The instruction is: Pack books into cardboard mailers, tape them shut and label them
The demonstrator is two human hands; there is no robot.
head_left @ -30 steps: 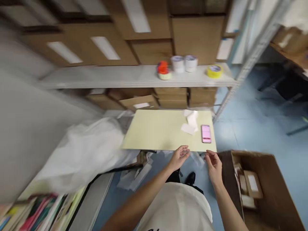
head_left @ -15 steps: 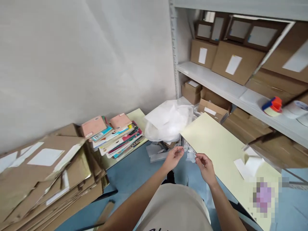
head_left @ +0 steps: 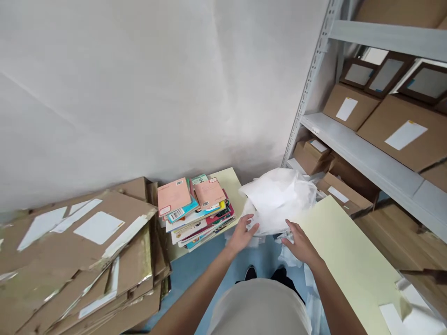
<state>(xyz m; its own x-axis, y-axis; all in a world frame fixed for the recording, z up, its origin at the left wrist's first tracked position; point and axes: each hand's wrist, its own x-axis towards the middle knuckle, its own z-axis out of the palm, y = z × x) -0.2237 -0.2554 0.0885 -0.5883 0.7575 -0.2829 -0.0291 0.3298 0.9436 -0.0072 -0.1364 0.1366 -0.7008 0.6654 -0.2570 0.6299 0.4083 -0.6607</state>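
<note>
A heap of crumpled white sheeting [head_left: 279, 193], thin and partly see-through, lies in front of me; I cannot tell whether it is plastic or paper. At its near left edge is my left hand [head_left: 242, 234], thumb and fingers apart and nothing in it. My right hand [head_left: 300, 243] is beside the near right edge of the sheeting, fingers spread, also holding nothing. Whether the fingertips touch the sheeting is unclear. Left of it, a stack of books [head_left: 200, 216] with two pink ones on top rests on a pale yellow table [head_left: 228, 179].
Flattened cardboard boxes [head_left: 115, 211] are piled at the left. On the right, a second pale yellow tabletop [head_left: 344, 256] carries white paper [head_left: 412, 307]. Grey metal shelving [head_left: 366, 149] with cardboard boxes [head_left: 356, 107] stands behind it. White scraps [head_left: 289, 255] lie on the blue floor below.
My view has turned left. Both hands have gone from pinched fingers over the gap between the tables to open fingers at the white sheeting.
</note>
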